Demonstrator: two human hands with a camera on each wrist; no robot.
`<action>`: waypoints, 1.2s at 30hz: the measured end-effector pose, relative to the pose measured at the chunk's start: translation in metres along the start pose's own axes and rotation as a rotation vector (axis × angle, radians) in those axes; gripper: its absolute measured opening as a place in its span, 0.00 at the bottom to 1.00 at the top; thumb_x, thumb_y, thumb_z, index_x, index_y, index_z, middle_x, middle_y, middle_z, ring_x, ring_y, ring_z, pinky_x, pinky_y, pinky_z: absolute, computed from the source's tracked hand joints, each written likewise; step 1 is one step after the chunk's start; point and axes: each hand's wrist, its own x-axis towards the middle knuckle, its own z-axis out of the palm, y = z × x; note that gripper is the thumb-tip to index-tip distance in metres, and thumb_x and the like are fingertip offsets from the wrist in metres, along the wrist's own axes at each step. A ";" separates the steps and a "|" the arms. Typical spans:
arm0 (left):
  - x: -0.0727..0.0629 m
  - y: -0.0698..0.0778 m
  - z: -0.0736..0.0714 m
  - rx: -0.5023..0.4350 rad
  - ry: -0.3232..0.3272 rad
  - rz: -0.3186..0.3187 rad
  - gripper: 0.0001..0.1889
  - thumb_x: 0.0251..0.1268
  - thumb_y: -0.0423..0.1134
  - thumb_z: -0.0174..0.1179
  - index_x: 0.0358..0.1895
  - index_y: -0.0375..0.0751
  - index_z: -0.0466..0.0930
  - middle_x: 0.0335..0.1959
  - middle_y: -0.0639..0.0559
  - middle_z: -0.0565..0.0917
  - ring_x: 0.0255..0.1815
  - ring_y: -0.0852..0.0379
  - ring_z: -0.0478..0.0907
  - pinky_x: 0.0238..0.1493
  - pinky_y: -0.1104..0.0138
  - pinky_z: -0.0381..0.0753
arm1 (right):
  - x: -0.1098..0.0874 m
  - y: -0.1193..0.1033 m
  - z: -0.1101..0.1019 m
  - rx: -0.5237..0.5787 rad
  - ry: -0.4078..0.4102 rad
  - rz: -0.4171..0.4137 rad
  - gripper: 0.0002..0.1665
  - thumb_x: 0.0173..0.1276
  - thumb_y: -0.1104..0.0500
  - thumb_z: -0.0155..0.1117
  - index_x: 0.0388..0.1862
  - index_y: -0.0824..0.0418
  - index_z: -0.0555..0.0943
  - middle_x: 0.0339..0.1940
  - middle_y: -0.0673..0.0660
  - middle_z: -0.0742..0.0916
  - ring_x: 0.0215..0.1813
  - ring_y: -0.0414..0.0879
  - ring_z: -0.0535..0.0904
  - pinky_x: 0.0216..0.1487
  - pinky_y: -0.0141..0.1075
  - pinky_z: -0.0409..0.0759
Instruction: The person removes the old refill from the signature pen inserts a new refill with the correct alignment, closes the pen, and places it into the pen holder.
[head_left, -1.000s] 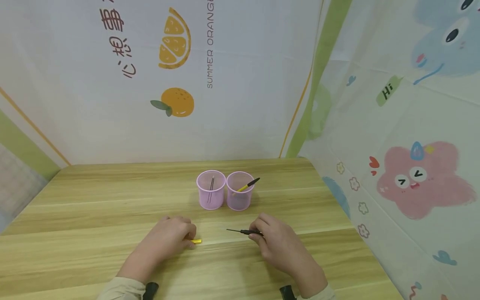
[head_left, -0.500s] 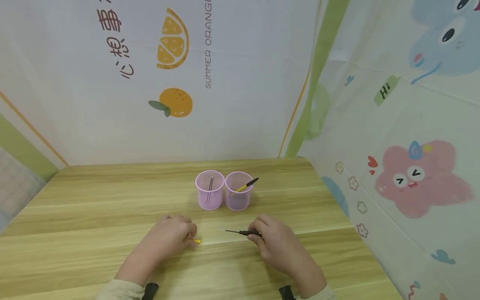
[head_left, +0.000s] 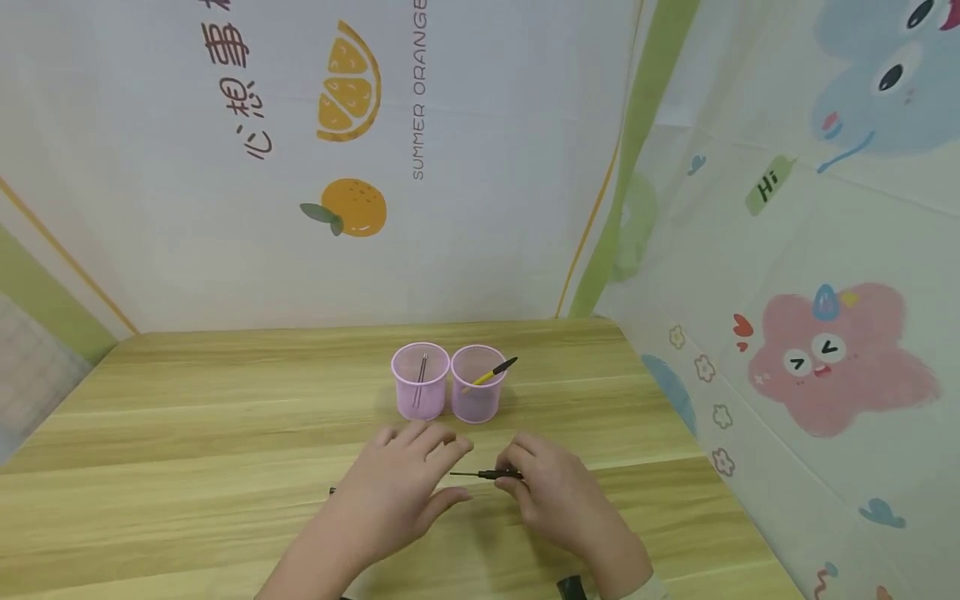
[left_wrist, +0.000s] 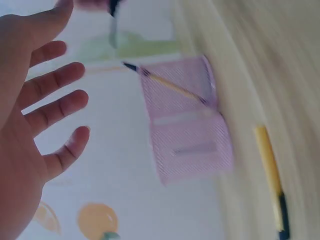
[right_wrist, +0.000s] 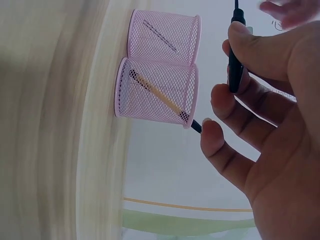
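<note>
My right hand (head_left: 555, 496) pinches a black pen piece (right_wrist: 235, 65) between thumb and fingers. A thin dark refill (head_left: 465, 474) sticks out of that piece toward the left. My left hand (head_left: 397, 492) hovers beside the refill's tip, fingers spread and nothing held. Under it, on the table, lies a yellow pen barrel (left_wrist: 270, 165) with a black end; in the head view only that black end (head_left: 332, 491) shows past the hand.
Two pink mesh cups stand side by side behind the hands on the wooden table (head_left: 187, 417). The left cup (head_left: 421, 400) holds thin dark sticks. In the right cup (head_left: 476, 404) leans a yellow pen (head_left: 487, 375) with a black end.
My left hand has let go of the yellow barrel, opened its fingers and moved right toward the refill. The right hand has shifted slightly, still holding the black pen piece.
</note>
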 end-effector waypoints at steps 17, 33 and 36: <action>0.005 0.021 0.013 0.173 0.148 0.150 0.14 0.53 0.52 0.80 0.29 0.55 0.82 0.26 0.63 0.76 0.31 0.60 0.70 0.42 0.64 0.72 | 0.001 -0.003 0.003 0.010 -0.031 -0.025 0.05 0.69 0.58 0.76 0.39 0.54 0.86 0.36 0.42 0.82 0.35 0.32 0.74 0.38 0.25 0.77; 0.009 0.027 0.017 0.213 0.107 0.120 0.11 0.51 0.43 0.79 0.35 0.54 0.85 0.30 0.63 0.82 0.36 0.59 0.75 0.48 0.61 0.77 | 0.001 -0.005 0.005 0.012 -0.028 -0.037 0.05 0.69 0.57 0.77 0.39 0.53 0.87 0.36 0.42 0.82 0.34 0.30 0.72 0.36 0.23 0.75; 0.008 0.028 0.018 0.208 0.107 0.121 0.11 0.47 0.40 0.79 0.31 0.54 0.85 0.27 0.62 0.80 0.33 0.60 0.74 0.46 0.62 0.76 | 0.001 -0.005 0.006 0.004 -0.028 -0.050 0.05 0.69 0.57 0.77 0.38 0.53 0.86 0.36 0.42 0.82 0.34 0.31 0.73 0.37 0.24 0.76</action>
